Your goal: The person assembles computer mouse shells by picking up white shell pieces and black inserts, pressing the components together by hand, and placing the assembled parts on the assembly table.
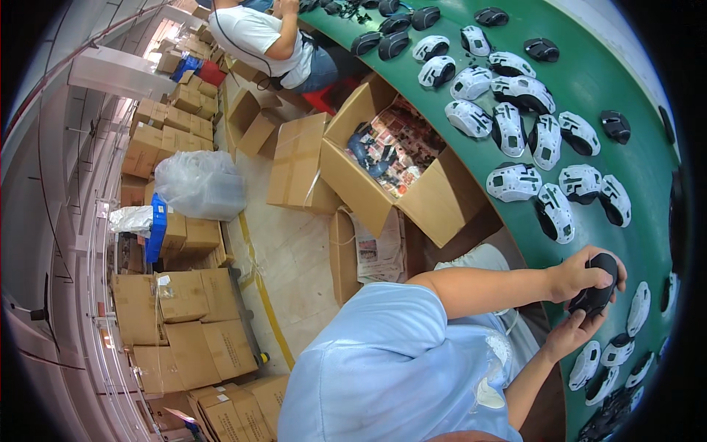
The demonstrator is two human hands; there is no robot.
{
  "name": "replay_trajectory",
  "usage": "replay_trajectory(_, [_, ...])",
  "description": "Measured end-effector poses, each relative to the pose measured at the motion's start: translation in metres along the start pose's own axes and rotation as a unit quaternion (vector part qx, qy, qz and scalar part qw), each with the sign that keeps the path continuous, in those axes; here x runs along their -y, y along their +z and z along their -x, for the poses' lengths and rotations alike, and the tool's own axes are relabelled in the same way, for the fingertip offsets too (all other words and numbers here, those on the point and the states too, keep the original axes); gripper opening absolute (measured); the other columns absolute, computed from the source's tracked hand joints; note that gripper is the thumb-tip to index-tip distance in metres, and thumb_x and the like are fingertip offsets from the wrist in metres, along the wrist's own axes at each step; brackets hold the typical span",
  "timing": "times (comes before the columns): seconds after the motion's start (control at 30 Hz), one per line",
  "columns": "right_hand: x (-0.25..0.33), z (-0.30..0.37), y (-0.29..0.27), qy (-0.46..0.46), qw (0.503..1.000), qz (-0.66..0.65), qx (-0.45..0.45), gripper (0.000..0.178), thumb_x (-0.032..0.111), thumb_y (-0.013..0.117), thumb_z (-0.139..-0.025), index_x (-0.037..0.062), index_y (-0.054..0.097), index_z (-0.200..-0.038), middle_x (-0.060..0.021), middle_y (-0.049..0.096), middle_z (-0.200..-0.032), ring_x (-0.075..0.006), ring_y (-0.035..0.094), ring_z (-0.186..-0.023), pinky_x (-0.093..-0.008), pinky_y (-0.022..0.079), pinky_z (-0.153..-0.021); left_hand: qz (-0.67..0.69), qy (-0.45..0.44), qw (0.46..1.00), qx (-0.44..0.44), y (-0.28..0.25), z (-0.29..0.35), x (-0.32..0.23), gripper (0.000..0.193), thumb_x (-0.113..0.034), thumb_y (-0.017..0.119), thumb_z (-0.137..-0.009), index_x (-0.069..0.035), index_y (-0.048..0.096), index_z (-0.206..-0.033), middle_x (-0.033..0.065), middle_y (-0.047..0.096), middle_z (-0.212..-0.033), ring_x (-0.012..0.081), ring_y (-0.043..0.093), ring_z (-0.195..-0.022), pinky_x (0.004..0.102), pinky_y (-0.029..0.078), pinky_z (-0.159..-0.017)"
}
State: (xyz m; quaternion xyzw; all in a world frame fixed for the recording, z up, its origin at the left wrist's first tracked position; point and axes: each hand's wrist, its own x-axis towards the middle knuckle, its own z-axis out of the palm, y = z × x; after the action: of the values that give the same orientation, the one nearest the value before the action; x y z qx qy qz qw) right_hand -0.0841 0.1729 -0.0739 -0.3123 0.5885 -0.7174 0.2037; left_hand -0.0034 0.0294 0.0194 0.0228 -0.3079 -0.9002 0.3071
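Both of my hands hold one black computer mouse (598, 283) above the green table at the right. My left hand (568, 275) wraps round it from the upper side, its thumb lying on the mouse's top. From below, my right hand (571, 336) grips the lower end with its fingers closed on it. Several white mouse shells (513, 182) with dark cut-outs lie on the table beyond my left hand. More white shells (584, 365) lie beside my right hand, near a pile of black parts (611, 414).
The green table (464, 158) curves along the right. Beside it stand an open cardboard box (442, 214) with dark parts inside and a closed box (296, 162). A co-worker in a white shirt (247, 37) sits at the far end. Stacked cartons (184, 331) line the left.
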Motion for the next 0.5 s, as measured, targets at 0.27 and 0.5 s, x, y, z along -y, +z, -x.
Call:
replay_trajectory(0.27, [0.015,-0.003,0.038,0.018,0.999,0.015,-0.047,0.072,0.027,0.08,-0.082,-0.0028,0.046,-0.139,-0.0125,0.055,-0.133,-0.0224,0.057,-0.119,-0.0357,0.047,-0.101,-0.092,0.005,0.992,-0.088,-0.009,-0.002,0.002,0.041,-0.03,0.055,-0.084,-0.002,0.061,-0.113,0.0136,0.067,-0.101,0.0203,0.065,-0.096,0.0322,0.054,-0.084])
replay_trajectory(0.5, [0.042,-0.013,0.051,0.006,0.993,-0.111,0.048,0.048,0.011,0.082,-0.084,-0.0012,0.061,-0.125,-0.0048,0.064,-0.118,-0.0124,0.06,-0.104,-0.0272,0.05,-0.089,0.114,-0.024,0.993,-0.032,-0.017,-0.011,0.009,0.059,-0.045,0.052,-0.085,-0.002,0.052,-0.125,0.0152,0.058,-0.121,0.0393,0.061,-0.11,0.0479,0.057,-0.087])
